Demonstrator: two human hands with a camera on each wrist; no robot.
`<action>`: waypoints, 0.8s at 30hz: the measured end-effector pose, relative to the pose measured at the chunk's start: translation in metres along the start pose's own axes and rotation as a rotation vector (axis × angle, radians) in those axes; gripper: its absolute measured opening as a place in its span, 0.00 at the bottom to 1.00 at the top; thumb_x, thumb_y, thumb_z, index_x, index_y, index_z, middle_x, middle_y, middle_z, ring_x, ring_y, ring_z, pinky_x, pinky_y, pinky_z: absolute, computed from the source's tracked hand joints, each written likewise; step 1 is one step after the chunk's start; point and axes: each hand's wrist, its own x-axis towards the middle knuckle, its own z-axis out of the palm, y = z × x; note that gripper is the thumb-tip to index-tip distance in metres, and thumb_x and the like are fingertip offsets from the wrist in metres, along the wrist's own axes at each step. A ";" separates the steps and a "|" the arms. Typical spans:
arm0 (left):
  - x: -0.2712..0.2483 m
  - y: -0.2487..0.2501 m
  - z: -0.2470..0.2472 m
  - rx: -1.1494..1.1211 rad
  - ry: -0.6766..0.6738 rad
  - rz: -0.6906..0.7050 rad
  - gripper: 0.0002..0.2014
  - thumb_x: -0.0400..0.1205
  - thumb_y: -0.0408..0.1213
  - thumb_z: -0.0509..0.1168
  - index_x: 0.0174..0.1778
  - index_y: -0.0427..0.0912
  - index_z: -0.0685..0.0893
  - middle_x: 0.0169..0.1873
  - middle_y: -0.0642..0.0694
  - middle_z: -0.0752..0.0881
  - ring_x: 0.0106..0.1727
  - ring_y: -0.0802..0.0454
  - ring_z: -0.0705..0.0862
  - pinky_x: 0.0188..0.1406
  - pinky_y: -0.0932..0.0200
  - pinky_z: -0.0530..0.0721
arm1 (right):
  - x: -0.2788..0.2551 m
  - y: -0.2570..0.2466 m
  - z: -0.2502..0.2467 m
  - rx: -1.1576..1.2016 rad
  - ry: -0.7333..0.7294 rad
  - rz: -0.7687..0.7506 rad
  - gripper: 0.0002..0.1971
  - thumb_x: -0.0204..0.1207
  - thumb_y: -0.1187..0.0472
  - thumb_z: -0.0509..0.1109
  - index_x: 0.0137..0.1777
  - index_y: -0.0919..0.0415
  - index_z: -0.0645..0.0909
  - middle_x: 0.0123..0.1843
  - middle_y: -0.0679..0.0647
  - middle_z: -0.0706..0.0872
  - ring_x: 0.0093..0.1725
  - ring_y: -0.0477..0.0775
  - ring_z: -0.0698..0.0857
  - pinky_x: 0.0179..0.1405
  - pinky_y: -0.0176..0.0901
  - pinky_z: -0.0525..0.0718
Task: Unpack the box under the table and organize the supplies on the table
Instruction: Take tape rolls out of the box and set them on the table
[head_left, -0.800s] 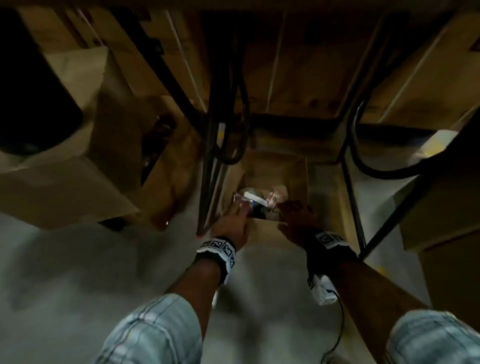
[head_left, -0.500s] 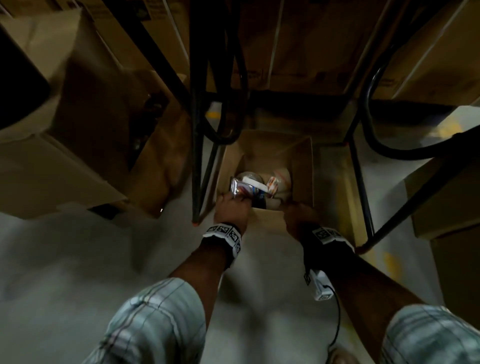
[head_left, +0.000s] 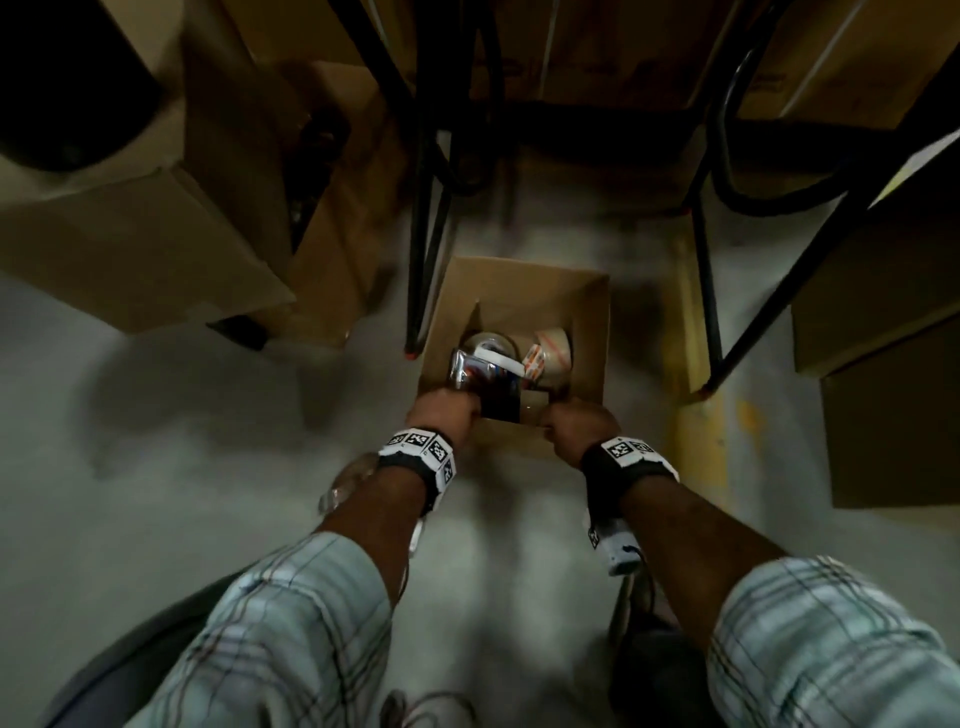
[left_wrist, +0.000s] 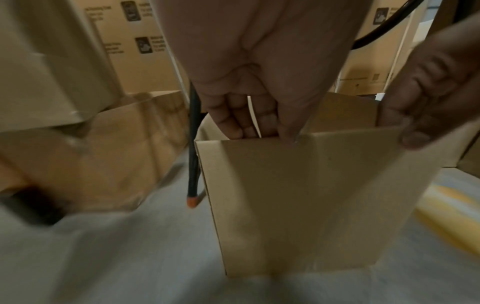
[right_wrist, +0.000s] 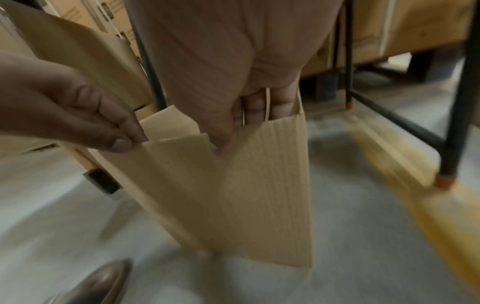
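Two hands gripped the near rim of a small open cardboard box (head_left: 524, 296) standing on a grey floor (head_left: 156, 467), w/ the table's black legs just behind and beside it.

Far left, big brown cartons (head_left: 130, 249) were stacked by the left edge of the floor space, well apart from the small box. A black table leg w/ an orange foot (left_wrist: 192, 200) stood just beside the box's left wall.

Left hand (head_left: 445, 413) was closed on the box rim near its left corner: fingers (left_wrist: 233, 117) curled down inside the wall, thumb outside. Right hand (head_left: 579, 423) was closed the same way on the rim near the right corner, fingers tucked inside by a folded-in flap (right_wrist: 179, 142).

Inside the box, left to right: a shiny dark packet (head_left: 485, 376) against the near wall, a clear tape roll (head_left: 491, 343) behind it, and a tan tape roll (head_left: 553, 351) toward the right wall. Other contents were too dark to tell.

Right of the box ran a yellow floor stripe (head_left: 696, 415), then another black leg (right_wrist: 457, 102) and more cartons (head_left: 883, 322).

Step in hand, as I judged it: getting the box out from under the table; nothing unpacked yet, so the task was at an early stage. Next move prob. called for an even two-handed pull toward the body, keeping the box upright and clear of the left leg, then a lift to the tabletop w/o letting the thin rim buckle.
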 end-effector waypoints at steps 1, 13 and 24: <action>-0.010 -0.002 0.006 -0.015 -0.024 -0.002 0.15 0.84 0.45 0.56 0.63 0.54 0.83 0.61 0.40 0.85 0.61 0.38 0.84 0.61 0.51 0.80 | -0.010 -0.006 0.007 -0.003 -0.036 0.011 0.14 0.77 0.60 0.63 0.60 0.51 0.83 0.62 0.58 0.84 0.60 0.62 0.84 0.55 0.49 0.82; -0.094 0.007 0.065 -0.026 -0.189 0.017 0.15 0.84 0.38 0.57 0.62 0.44 0.84 0.61 0.39 0.85 0.61 0.37 0.83 0.60 0.46 0.83 | -0.107 -0.033 0.062 0.054 -0.180 0.039 0.11 0.78 0.54 0.66 0.59 0.49 0.84 0.57 0.56 0.86 0.55 0.59 0.84 0.52 0.47 0.82; -0.086 0.005 0.068 -0.091 -0.165 -0.015 0.12 0.82 0.35 0.61 0.58 0.38 0.84 0.57 0.37 0.86 0.59 0.37 0.85 0.56 0.46 0.84 | -0.093 -0.030 0.060 0.081 -0.276 0.027 0.14 0.72 0.59 0.75 0.58 0.52 0.85 0.61 0.54 0.85 0.59 0.56 0.83 0.55 0.45 0.81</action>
